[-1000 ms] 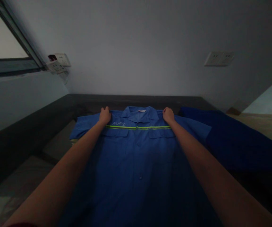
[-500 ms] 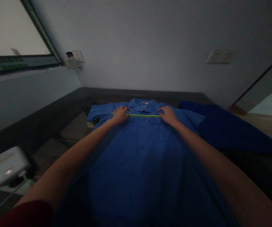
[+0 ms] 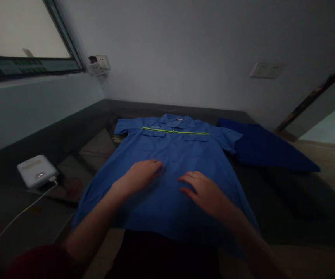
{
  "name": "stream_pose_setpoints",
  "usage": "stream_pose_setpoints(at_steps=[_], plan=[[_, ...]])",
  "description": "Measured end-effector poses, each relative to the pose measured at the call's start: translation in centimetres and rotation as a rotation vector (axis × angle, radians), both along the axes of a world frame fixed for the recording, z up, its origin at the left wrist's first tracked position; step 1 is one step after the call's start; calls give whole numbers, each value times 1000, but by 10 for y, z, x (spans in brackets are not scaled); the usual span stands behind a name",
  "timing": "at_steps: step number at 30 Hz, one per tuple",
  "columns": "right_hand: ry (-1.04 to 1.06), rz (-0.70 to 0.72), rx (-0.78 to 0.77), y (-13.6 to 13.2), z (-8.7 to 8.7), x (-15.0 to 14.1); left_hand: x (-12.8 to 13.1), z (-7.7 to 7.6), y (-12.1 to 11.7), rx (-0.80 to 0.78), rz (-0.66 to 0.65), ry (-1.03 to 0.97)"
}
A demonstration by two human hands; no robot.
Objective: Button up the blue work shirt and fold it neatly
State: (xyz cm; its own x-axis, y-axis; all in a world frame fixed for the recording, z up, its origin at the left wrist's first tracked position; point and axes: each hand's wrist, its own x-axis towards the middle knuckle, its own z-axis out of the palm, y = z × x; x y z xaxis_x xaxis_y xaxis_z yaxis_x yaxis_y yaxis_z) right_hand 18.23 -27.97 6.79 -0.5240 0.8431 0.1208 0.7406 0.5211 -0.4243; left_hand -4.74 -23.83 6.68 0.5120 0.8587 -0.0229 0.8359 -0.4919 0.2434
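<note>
A blue short-sleeved work shirt (image 3: 170,147) lies spread front side up, its collar towards the wall. A yellow-green stripe crosses the chest above two pocket flaps. Over the middle of the shirt, left of the buttons, is my left hand (image 3: 141,174), slightly blurred, its fingers stretched out and holding nothing. My right hand (image 3: 205,190) is right of the button line, thumb and fingers apart, a ring on one finger. Whether either hand touches the cloth I cannot tell.
The shirt rests on a dark table (image 3: 284,201). Darker blue folded cloth (image 3: 263,145) lies by the right sleeve. To the left stands a white box-shaped device (image 3: 38,170) with a white cable (image 3: 25,211). Sockets (image 3: 268,70) are on the wall behind.
Both hands have left the chest stripe and come back towards me to the shirt's middle. The view has shifted, so the hem now shows.
</note>
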Motion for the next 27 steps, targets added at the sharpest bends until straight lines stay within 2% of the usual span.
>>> stream_pose_setpoints(at_steps=[3,5,8,10,16,27], plan=[[106,-129,27,-26,-13,-19,2,-22,-39,-12,109,-156],[154,-196,24,-34,-26,-35,6,-42,-52,-9,191,-289],[143,-220,19,-36,-43,-57,11,-67,-52,32,234,-433],[102,-214,28,-33,-50,-65,12,-75,-47,45,224,-481],[32,-207,85,-25,-57,-66,16,-74,-44,56,211,-508],[174,-336,56,-26,-63,-62,24,-66,-50,10,132,-627]])
